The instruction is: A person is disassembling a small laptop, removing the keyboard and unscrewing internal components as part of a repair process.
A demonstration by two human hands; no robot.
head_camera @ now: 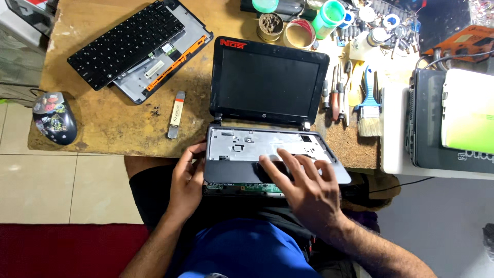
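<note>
While the small black laptop (pixel 267 128) straddles the near edge of the worktop (pixel 118 128), its base overhanging toward the lap, both hands are on that base: the left hand (pixel 186 183) clasps the left side, fingers curled round the edge, and the right hand (pixel 303 185) lies flat with fingers spread across the dark palm rest. The long axis of the base runs left to right, directly in front of the body, so each hand is at its own end; the right covers more of the top. The keyboard bay is bare, a pale grey metal tray with cut-outs, and a strip of green circuit board shows along the front edge. The screen stands upright, matt and dark. At the far left corner lies a detached black keyboard (pixel 126 44) over a grey bezel panel (pixel 164 62). A slim pale opening tool (pixel 176 114) rests between them and the laptop. A patterned mouse (pixel 54 117) sits at the left edge; screwdrivers and a blue-handled brush (pixel 368 105) lie to the right
</note>
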